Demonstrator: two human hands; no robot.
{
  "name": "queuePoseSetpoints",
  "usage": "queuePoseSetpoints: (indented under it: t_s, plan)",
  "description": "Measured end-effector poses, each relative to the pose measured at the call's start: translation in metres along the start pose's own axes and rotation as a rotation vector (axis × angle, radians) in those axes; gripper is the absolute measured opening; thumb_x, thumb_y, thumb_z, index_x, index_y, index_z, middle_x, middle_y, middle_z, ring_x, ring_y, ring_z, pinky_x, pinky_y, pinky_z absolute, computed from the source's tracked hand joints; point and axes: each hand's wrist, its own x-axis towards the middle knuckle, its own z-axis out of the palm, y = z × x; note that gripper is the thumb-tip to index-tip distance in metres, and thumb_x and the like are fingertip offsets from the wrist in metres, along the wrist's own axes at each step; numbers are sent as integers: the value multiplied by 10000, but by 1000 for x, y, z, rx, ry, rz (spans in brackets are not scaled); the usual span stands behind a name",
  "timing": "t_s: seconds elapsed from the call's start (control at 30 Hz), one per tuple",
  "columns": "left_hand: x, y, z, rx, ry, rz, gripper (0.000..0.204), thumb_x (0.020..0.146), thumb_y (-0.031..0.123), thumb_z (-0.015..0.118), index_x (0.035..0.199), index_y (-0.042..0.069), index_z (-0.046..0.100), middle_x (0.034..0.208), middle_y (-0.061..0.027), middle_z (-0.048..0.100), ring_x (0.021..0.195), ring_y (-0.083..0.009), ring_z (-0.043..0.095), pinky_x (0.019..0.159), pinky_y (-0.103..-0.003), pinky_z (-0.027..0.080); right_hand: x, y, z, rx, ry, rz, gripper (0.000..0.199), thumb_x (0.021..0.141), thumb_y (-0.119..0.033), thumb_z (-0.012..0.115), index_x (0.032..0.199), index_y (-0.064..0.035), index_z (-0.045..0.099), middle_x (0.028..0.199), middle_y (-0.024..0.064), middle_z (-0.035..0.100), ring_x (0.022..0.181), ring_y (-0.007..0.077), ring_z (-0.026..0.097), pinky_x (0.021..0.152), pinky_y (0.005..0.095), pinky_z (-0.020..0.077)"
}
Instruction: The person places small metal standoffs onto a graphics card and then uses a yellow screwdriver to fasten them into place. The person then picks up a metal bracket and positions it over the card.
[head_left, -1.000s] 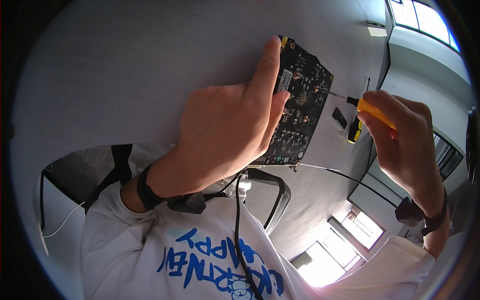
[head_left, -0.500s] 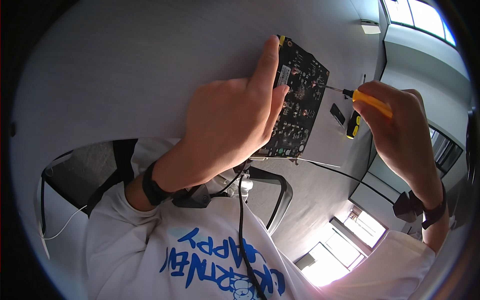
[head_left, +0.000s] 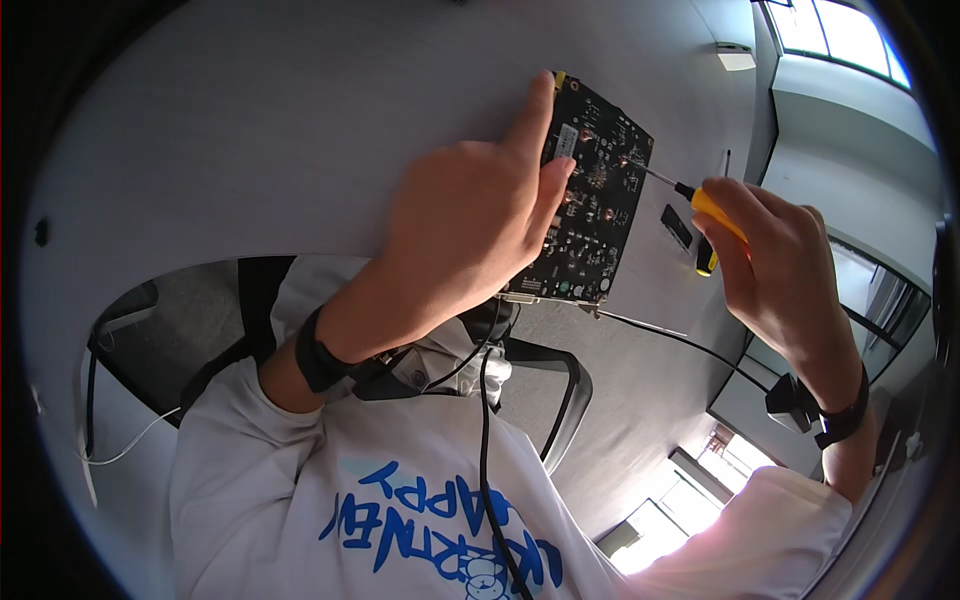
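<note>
Where it is held up against a pale grey bench (head_left: 250, 130), a black circuit board (head_left: 595, 215) studded with small parts is seen. Windows (head_left: 830, 30) are lit at the room's edge. It is clamped by the left hand (head_left: 470, 220), while a yellow-handled screwdriver (head_left: 690, 205), gripped by the right hand (head_left: 780, 270), is touched to its right face.

matt circuit board (head_left: 590, 215), glossy plastic screwdriver (head_left: 712, 222)

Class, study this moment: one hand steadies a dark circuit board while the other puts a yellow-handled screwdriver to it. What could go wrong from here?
1. The screwdriver tip rests among small parts on the circuit board; a slip might scratch them.
2. The left hand grips the board only along one edge, so pressure from the right hand might twist it.
</note>
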Motion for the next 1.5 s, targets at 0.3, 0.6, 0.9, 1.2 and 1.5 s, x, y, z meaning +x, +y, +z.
queuePoseSetpoints:
  t_s: [0.3,0.6,0.9,1.2,1.5]
  plan:
    - [3,-3,-4,13,30,55,541,1015,263,639,1417,-77,516,510,-84,598,444,-273,630,449,-406,520,2,3,-11,-108,-170,81,97,953,-68,720,1019,-41,653,853,122,745,707,273,748,617,323,595]
    - [1,-2,1,-114,4,-1,558,1023,155,664,1503,-45,464,589,-86,544,480,-128,477,486,-316,377,-30,-3,11,-19,245,94,200,911,-95,773,1082,-47,681,897,132,758,725,255,753,589,323,594]
    - [2,1,-5,-116,-88,-72,756,959,239,746,1588,42,376,764,-65,722,584,-89,637,532,-244,469,-75,-14,78,278,562,269,216,860,-45,803,1056,-24,716,795,103,705,596,182,663,519,261,511]
    - [4,9,-9,-291,-141,-231,735,954,184,730,1589,52,385,886,-83,744,736,-77,683,637,-222,539,-78,-42,125,618,605,386,237,828,49,776,1055,12,718,853,127,732,679,186,688,599,248,516]
    - [4,6,-12,-272,-127,-189,737,957,224,741,1582,42,396,912,-86,743,762,-90,678,681,-234,536,-77,-43,139,669,626,410,231,876,41,766,1100,13,719,911,139,746,737,201,724,644,259,556]
